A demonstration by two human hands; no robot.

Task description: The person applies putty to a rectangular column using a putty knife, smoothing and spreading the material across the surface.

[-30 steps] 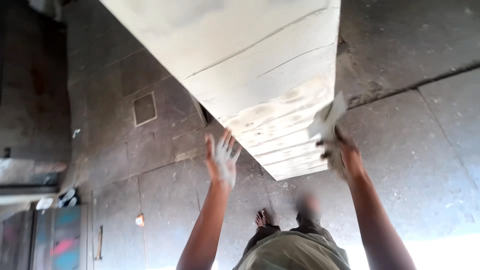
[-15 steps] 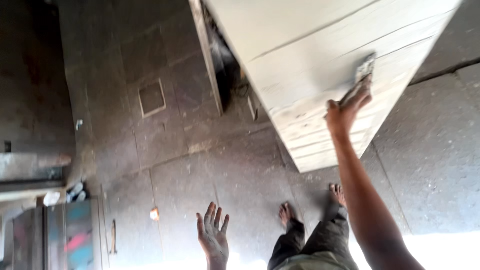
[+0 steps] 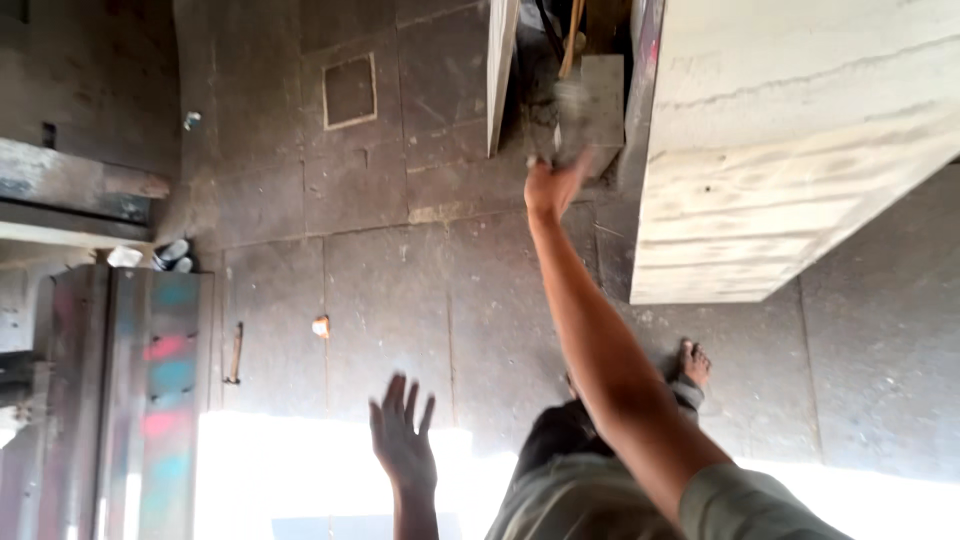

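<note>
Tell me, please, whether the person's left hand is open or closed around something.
Open: the left hand is raised with fingers spread, holding nothing.

Light: dim paved floor (image 3: 400, 300); blown-out sun glare along bottom edge.
Blur: raised right hand (image 3: 555, 180) motion-smeared.

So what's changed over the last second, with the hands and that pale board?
The right hand has left the face of the pale plastered board and now reaches left of it into the dark gap, holding a grey, blurred tool. The left hand has dropped away from the board and hangs low, fingers spread, holding nothing. The view has swung too. The grey tiled floor and bare foot are as before.
</note>
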